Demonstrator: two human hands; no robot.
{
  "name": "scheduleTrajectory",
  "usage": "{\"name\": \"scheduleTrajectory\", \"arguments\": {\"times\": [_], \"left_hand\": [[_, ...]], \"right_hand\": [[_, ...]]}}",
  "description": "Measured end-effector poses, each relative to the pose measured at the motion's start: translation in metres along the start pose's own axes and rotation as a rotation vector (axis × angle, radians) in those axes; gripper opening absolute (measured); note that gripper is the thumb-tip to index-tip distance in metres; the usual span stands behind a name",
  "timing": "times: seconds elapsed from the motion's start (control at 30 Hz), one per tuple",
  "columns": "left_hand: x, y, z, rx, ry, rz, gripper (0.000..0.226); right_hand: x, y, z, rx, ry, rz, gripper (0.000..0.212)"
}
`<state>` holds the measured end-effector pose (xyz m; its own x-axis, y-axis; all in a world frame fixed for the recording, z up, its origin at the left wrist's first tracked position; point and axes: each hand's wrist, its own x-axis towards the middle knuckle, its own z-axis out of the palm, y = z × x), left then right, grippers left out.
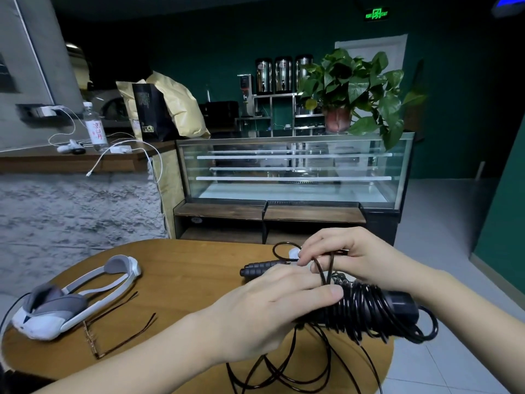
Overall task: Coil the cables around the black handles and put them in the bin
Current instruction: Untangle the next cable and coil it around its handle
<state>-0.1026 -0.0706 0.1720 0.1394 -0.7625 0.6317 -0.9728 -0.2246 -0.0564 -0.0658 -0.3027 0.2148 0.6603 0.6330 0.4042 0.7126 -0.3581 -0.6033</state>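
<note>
Left hand (272,305) reaches in palm down, fingers curled over the black handle (397,305), thumb pressed on its wound coils. Cable (360,308) wraps that handle; slack loops hang over the table (184,268) edge. Right hand (355,257) just beyond pinches two cable strands. Second handle (261,269) lies on the table. Bottle (95,127) label: red characters. Exit sign (376,14): green "EXIT".

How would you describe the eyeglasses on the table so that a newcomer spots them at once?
Start at the round wooden table and go to its left side, where the white and grey headset lies. Just right of it lie the eyeglasses, with thin brown arms spread open. Unlike the black cable, they are untouched.
</note>
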Motion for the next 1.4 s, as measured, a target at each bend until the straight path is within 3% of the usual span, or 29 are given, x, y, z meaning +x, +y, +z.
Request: {"name": "scheduleTrajectory", "arguments": {"times": [0.17,0.27,0.33,0.4,0.47,0.53,0.57,0.67,0.77,0.87,1.0,1.1,1.2,1.3,1.4], "left_hand": [[-0.002,0.002,-0.007,-0.053,0.082,-0.075,0.054],[-0.006,-0.001,-0.012,-0.085,0.150,-0.158,0.069],[-0.006,-0.003,-0.013,-0.112,0.160,-0.204,0.080],[-0.006,-0.002,-0.014,-0.135,0.181,-0.250,0.076],[-0.006,-0.002,-0.016,-0.158,0.242,-0.318,0.070],[-0.004,-0.002,-0.019,-0.190,0.321,-0.401,0.067],[-0.003,-0.002,-0.020,-0.209,0.366,-0.437,0.066],[-0.001,-0.007,-0.024,-0.239,0.459,-0.527,0.065],[0.000,-0.009,-0.025,-0.238,0.466,-0.584,0.063],[0.002,-0.004,-0.022,-0.253,0.469,-0.616,0.060],[0.010,0.000,-0.019,-0.285,0.527,-0.687,0.058],[0.018,-0.009,-0.021,-0.332,0.524,-0.745,0.051],[0.022,-0.016,-0.019,-0.427,0.503,-0.819,0.047],[0.025,-0.018,-0.015,-0.576,0.493,-0.878,0.044],[0.028,-0.017,-0.012,-0.728,0.544,-0.928,0.041]], "right_hand": [[-0.003,0.000,0.008,0.043,0.037,-0.004,0.015],[-0.019,0.033,0.013,0.123,0.037,0.190,0.025],[-0.037,0.069,0.021,0.128,0.007,0.374,0.043],[-0.039,0.084,0.031,0.133,0.054,0.387,0.031],[-0.031,0.063,0.037,0.310,0.153,0.368,0.033],[-0.027,0.041,0.043,0.510,0.226,0.357,0.022],[-0.026,0.036,0.044,0.587,0.250,0.370,0.031],[-0.033,0.051,0.047,0.723,0.451,0.559,0.048],[-0.035,0.050,0.050,0.743,0.536,0.778,0.047],[-0.036,0.051,0.054,0.746,0.573,0.941,0.039],[-0.035,0.039,0.058,0.653,0.498,1.051,0.030],[-0.031,0.038,0.064,0.426,0.485,0.974,0.024],[-0.025,0.024,0.068,0.039,0.718,0.661,0.030],[-0.016,-0.003,0.070,0.079,0.813,0.324,0.032],[-0.005,-0.014,0.074,0.333,0.717,0.260,0.039]]}}
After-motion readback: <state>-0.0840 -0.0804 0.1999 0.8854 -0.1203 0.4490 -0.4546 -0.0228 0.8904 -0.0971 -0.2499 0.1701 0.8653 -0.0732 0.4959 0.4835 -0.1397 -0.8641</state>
